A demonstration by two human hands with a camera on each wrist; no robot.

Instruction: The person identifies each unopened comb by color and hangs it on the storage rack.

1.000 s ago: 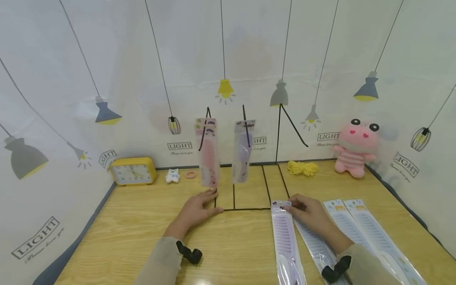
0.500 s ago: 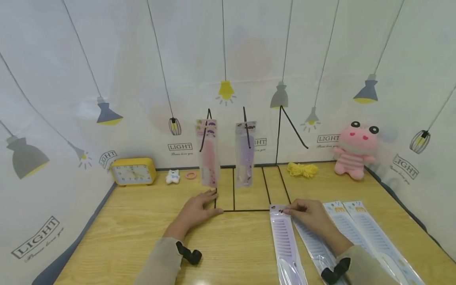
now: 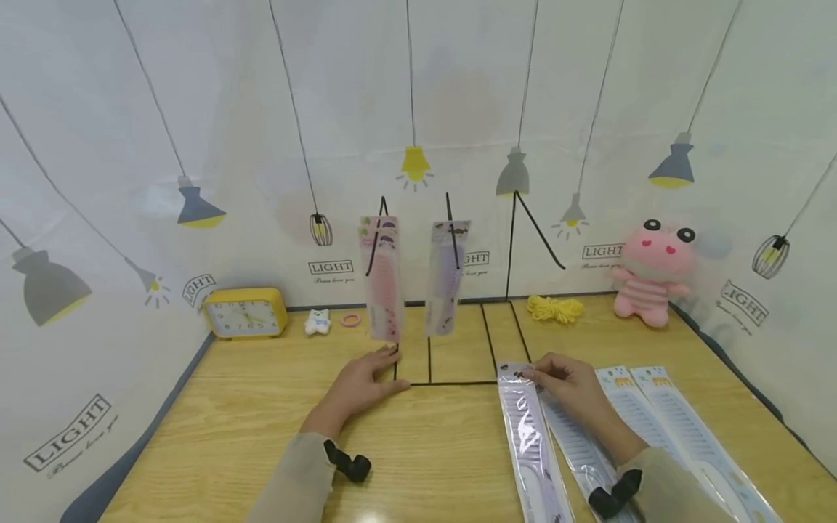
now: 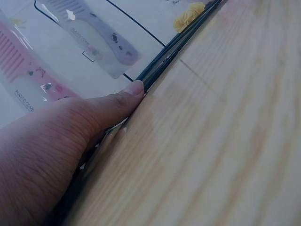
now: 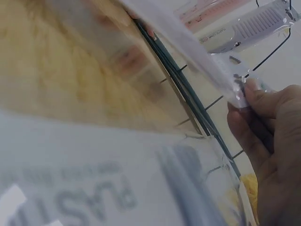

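A long purple plastic comb in a clear flat packet [image 3: 531,447] is right of the middle of the worktop [image 3: 229,428], pointing toward the near edge, which is out of view. The right hand [image 3: 572,388] has its thumb and fingers pinching the packet's top end, which seems to be lifted a little. It looks like the picking-up step. The next move seems to call for a gentle lift, with a firm pinch so the slippery packet does not slide. The left hand [image 3: 360,385] rests on the near left corner of the thin black wire rack [image 3: 451,383], its thumb spread away from the other fingers. Pink comb packets [image 3: 382,294] and a purple comb packet [image 3: 445,294] hang on the rack, and its right hook [image 3: 538,227] is bare. Three long pale blue comb packets [image 3: 686,421] lie toward the right edge. Along the far edge are a yellow boxy clock [image 3: 247,314] near the left corner, a little white bear [image 3: 317,322], a pink ring [image 3: 350,325], a yellow yarn bundle [image 3: 556,309] and a pink soft toy [image 3: 652,272] near the right corner. Behind hangs white cloth [image 3: 588,87] with lamp pictures.
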